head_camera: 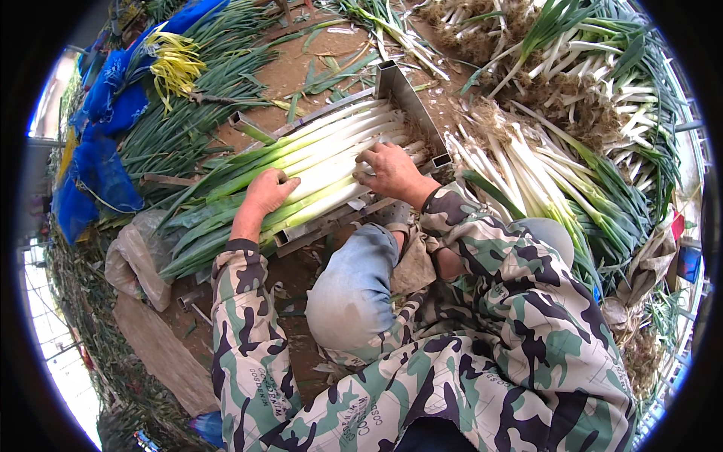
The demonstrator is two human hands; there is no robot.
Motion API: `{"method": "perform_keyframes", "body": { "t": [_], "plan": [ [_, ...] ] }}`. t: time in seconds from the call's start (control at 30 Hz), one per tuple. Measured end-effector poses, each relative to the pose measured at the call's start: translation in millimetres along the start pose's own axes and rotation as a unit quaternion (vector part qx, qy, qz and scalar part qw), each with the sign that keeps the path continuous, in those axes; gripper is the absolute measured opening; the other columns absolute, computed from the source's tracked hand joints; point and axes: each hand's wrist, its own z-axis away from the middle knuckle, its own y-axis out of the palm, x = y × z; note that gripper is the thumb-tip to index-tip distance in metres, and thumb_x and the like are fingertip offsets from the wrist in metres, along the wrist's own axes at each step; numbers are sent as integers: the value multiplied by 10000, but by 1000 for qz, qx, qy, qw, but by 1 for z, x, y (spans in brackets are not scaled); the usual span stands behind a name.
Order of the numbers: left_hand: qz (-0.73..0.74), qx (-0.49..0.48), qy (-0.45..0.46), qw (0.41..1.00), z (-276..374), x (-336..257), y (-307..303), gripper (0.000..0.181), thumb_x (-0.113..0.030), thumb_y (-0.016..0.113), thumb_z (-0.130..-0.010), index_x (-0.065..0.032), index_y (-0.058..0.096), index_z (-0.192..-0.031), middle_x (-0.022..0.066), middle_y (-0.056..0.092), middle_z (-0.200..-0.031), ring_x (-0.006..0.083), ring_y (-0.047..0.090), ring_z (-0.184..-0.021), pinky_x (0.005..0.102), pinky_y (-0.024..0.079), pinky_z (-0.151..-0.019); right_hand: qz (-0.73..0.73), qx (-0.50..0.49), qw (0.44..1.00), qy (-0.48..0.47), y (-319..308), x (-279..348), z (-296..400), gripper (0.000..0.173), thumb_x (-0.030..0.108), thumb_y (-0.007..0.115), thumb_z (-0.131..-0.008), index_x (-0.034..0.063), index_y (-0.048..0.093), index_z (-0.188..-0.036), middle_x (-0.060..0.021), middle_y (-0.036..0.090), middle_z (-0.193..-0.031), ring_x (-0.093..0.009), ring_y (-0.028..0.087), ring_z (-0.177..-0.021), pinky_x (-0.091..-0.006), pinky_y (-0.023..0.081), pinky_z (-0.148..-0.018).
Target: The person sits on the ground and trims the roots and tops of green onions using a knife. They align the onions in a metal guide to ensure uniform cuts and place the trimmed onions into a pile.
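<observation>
A row of long green onions [333, 155] lies side by side in a metal frame [415, 113], roots towards the upright end at the right and green leaves hanging out at the left. My left hand [268, 195] rests on the stalks where white turns to green, thumb and fingers bent. Farther right, my right hand [390, 169] touches the white stalks near the roots with curled fingers. Whether either hand grips a stalk, I cannot tell.
Unsorted green onions with rooty ends [542, 169] are heaped at the right. More leafy onions [226, 73] lie at the upper left beside blue plastic [107, 130] and yellow ties [175, 62]. A clear plastic bag [138, 254] lies left of my left forearm.
</observation>
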Motion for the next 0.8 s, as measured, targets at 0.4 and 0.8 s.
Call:
{"method": "perform_keyframes", "body": {
  "t": [0.4, 0.8],
  "plan": [
    [64, -21, -57, 996, 20, -16, 12, 482, -533, 824, -1011, -96, 931, -1185, 198, 897, -1148, 395, 852, -1086, 491, 636, -966, -95, 78, 992, 6, 8, 25, -3, 361, 415, 864, -970, 135, 866, -1198, -154, 806, -1233, -425, 725, -1253, -550, 574, -1102],
    [-3, -38, -11, 999, 20, -1, -1, 516, -564, 813, -1032, -75, 923, -1157, 240, 877, -1137, 456, 829, -1099, 535, 642, -994, 81, 148, 985, 29, 24, -9, -31, 528, 577, 589, -1173, 155, 852, -1348, -173, 835, -1306, -401, 797, -1224, -569, 608, -1116]
  ]
}}
